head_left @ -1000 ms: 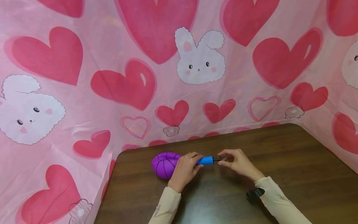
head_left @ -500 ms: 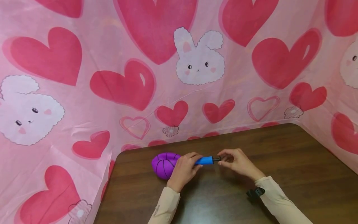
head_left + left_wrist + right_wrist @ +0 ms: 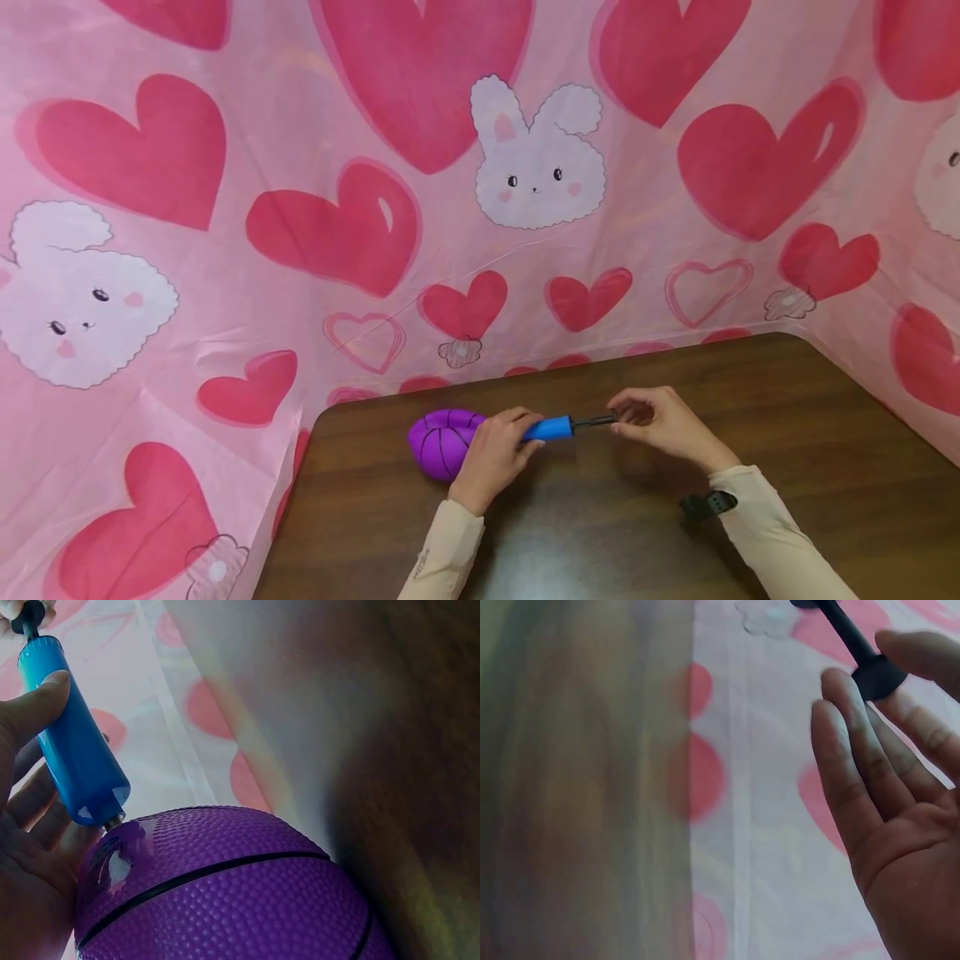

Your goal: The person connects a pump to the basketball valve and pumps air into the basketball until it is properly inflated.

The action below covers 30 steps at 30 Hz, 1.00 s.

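A purple ball (image 3: 442, 444) with black seam lines lies on the table, its top caved in. My left hand (image 3: 495, 454) grips the blue barrel of a hand pump (image 3: 551, 428), thumb along one side and fingers behind. In the left wrist view the pump's metal tip meets the skin of the ball (image 3: 225, 892). My right hand (image 3: 663, 423) pinches the black end knob (image 3: 880, 677) of the pump's rod between thumb and fingertips. The black rod (image 3: 594, 421) stands drawn out of the barrel.
The brown wooden table (image 3: 787, 433) reaches back to a pink cloth (image 3: 645, 275) printed with hearts and rabbits, which hangs behind and along both sides. A black wrist device (image 3: 707, 506) sits on the right sleeve.
My right hand has moved to the right, drawing the black rod further out of the blue barrel. The left hand and the ball have stayed in place.
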### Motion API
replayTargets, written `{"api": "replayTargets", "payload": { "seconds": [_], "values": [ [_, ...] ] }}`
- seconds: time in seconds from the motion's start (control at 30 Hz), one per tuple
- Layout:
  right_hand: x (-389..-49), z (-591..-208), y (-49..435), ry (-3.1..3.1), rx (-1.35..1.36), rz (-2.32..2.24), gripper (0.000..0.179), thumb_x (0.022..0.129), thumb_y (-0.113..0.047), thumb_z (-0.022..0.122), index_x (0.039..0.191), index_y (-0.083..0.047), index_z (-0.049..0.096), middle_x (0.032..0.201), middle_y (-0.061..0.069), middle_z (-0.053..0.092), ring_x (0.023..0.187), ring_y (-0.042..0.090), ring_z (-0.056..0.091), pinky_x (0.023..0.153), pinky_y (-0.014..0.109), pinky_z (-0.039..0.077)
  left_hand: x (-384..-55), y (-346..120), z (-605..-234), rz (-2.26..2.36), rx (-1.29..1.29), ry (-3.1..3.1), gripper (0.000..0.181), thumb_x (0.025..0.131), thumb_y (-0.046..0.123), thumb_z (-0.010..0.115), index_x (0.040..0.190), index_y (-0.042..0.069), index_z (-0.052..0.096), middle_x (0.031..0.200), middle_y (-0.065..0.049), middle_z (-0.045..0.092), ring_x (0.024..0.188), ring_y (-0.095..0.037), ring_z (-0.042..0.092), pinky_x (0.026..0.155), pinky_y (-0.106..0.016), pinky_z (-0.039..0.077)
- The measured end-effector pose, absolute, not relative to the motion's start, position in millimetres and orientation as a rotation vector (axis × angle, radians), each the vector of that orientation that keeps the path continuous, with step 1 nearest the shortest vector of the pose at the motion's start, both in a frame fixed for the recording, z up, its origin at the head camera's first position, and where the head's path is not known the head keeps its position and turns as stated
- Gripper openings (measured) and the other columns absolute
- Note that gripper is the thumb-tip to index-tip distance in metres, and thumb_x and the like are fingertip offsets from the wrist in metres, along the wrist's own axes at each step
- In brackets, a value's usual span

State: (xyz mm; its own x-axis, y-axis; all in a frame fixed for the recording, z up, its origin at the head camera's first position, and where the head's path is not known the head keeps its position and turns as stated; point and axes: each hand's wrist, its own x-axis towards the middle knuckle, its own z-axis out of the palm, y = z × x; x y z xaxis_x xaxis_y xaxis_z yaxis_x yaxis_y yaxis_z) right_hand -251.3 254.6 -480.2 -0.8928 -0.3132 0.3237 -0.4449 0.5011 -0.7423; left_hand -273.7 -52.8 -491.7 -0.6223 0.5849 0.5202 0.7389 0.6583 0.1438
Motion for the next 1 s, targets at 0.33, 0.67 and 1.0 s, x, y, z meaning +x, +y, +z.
{"api": "replayTargets", "payload": {
  "seconds": [0.33, 0.67, 1.0],
  "values": [
    [-246.0, -465.7, 288.9, -2.626, 0.591, 1.428, 0.023, 0.090, -0.006, 0.079, 0.111, 0.001, 0.071, 0.091, 0.010, 0.077, 0.079, 0.013, 0.072, 0.075, 0.022, 0.061, -274.6, -55.1, -489.2, -0.494, -0.995, -2.488, 0.031, 0.090, 0.027, 0.083, 0.118, 0.015, 0.076, 0.113, 0.001, 0.076, 0.099, -0.014, 0.075, 0.087, -0.033, 0.062],
    [-244.0, -459.7, 295.5, -2.652, 0.570, 1.481, 0.023, 0.092, -0.009, 0.078, 0.112, 0.000, 0.071, 0.091, 0.007, 0.078, 0.081, 0.022, 0.073, 0.074, 0.024, 0.062, -275.1, -54.9, -489.9, -0.507, -0.997, -2.477, 0.031, 0.089, 0.024, 0.084, 0.118, 0.015, 0.076, 0.112, 0.001, 0.076, 0.098, -0.015, 0.075, 0.087, -0.034, 0.063],
    [-242.7, -458.8, 295.6, -2.671, 0.545, 1.470, 0.023, 0.093, -0.014, 0.079, 0.113, -0.004, 0.072, 0.093, 0.004, 0.077, 0.082, 0.021, 0.073, 0.074, 0.025, 0.061, -274.2, -53.7, -491.4, -0.504, -0.998, -2.458, 0.031, 0.088, 0.024, 0.085, 0.117, 0.013, 0.076, 0.111, 0.000, 0.076, 0.097, -0.015, 0.075, 0.085, -0.034, 0.063]
  ]
}}
